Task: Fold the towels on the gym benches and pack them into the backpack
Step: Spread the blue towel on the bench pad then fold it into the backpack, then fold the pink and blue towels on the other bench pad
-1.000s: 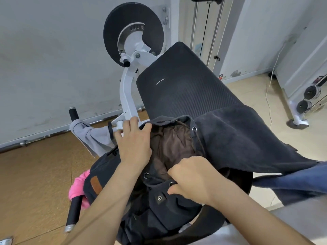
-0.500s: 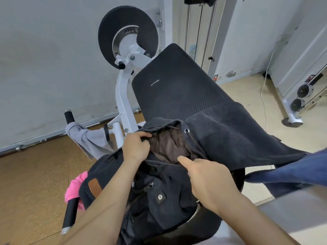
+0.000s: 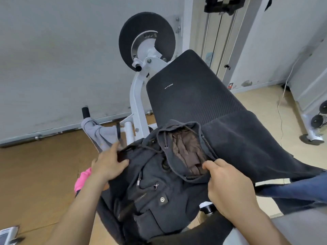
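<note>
A dark grey backpack (image 3: pixel 155 195) lies on the black padded bench (image 3: pixel 192 96) with its drawstring mouth open, showing a brown lining (image 3: pixel 187 149). My left hand (image 3: pixel 109 163) grips the backpack's left side near the top. My right hand (image 3: pixel 228 184) pinches the right rim of the mouth. A dark grey towel (image 3: pixel 247 144) is draped over the bench just right of the backpack. A light grey towel (image 3: pixel 102 135) hangs on a bar to the left. A pink towel (image 3: pixel 82 179) shows below my left forearm. A blue cloth (image 3: pixel 299 190) lies at the right.
The bench's white frame (image 3: pixel 136 96) and a black weight plate (image 3: pixel 146 39) rise behind the backpack, against a grey wall. Brown matting covers the floor on the left, beige floor on the right. A wheeled machine base (image 3: pixel 315 124) stands at the right edge.
My left hand has slid from the mouth's left rim down to the backpack's left side. My right hand now pinches the mouth's right rim, and the mouth is pulled wider.
</note>
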`<state>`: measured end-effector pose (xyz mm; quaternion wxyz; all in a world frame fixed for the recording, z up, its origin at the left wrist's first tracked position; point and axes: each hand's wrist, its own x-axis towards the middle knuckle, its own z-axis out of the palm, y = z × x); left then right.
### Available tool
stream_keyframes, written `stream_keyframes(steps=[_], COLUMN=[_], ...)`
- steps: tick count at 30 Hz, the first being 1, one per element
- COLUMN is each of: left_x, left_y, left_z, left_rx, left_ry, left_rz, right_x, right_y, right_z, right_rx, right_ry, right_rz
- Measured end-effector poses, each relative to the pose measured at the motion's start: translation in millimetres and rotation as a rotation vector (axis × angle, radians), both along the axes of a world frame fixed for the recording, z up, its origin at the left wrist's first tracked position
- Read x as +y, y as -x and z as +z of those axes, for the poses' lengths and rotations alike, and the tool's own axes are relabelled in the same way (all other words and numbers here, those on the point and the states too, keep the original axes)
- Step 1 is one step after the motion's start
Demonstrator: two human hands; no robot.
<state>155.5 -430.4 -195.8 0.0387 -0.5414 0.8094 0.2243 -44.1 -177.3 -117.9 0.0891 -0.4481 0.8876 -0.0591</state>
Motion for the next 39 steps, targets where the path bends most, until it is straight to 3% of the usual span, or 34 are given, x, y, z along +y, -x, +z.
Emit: stream_keyframes(steps=[2, 8, 14, 20, 24, 28, 32, 35, 39], left_x=[7, 45, 82, 99, 81, 55, 18, -16, -52], left_y=[-17, -26, -43, -73, -108, -165, -227, -254, -247], left_z=[-27, -40, -54, -50, -29, -25, -46, -74, -100], left_rx=[-0.125, -0.095, -0.334, 0.035, 0.176, 0.276, 0.281, 0.266, 0.323], left_ry=[-0.145, -0.157, -0.192, 0.038, 0.102, 0.099, 0.096, 0.033, -0.124], left_rz=[0.029, 0.035, 0.210, 0.278, 0.296, 0.413, 0.472, 0.382, 0.149], right_x=[1, 0, 0, -19, -57, -110, -176, -221, -254], right_y=[0, -1, -10, -38, -74, -126, -188, -232, -268], right_z=[-1, 1, -2, 4, 18, 15, -31, -75, -130], right_rx=[-0.003, 0.008, 0.034, -0.011, -0.170, -0.377, -0.660, -0.750, -0.707], right_ry=[0.055, 0.079, 0.045, 0.281, 0.214, 0.085, 0.017, -0.008, -0.115], right_rz=[0.010, 0.076, 0.259, 0.522, 0.658, 0.652, 0.555, 0.433, 0.323])
